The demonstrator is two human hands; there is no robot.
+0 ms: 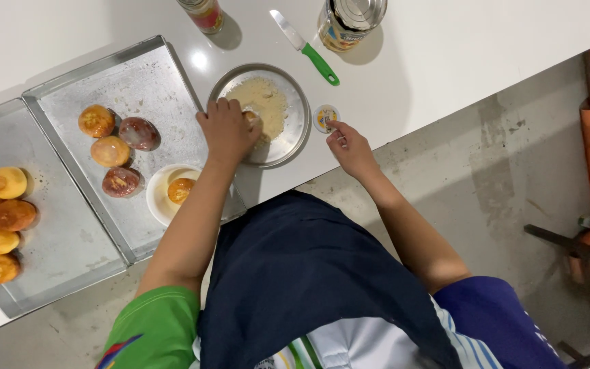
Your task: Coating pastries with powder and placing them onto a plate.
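Centrally, the left hand [228, 130] grips a bun [253, 120] inside the round pan [293, 140] of pale crumbs [268, 99]. Right hand [351, 147] pinches a small lid [325, 117] on the white surface [445, 48]. Adjacent tray [138, 75] holds four buns [114, 147] and a white bowl [158, 195] containing one.

Bun [253, 117] under left hand [227, 130] (mostly hidden)

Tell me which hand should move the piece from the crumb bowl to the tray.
Left, probably: the left hand already covers the piece in the crumb bowl, beside the tray. The right hand is at a small round lid.
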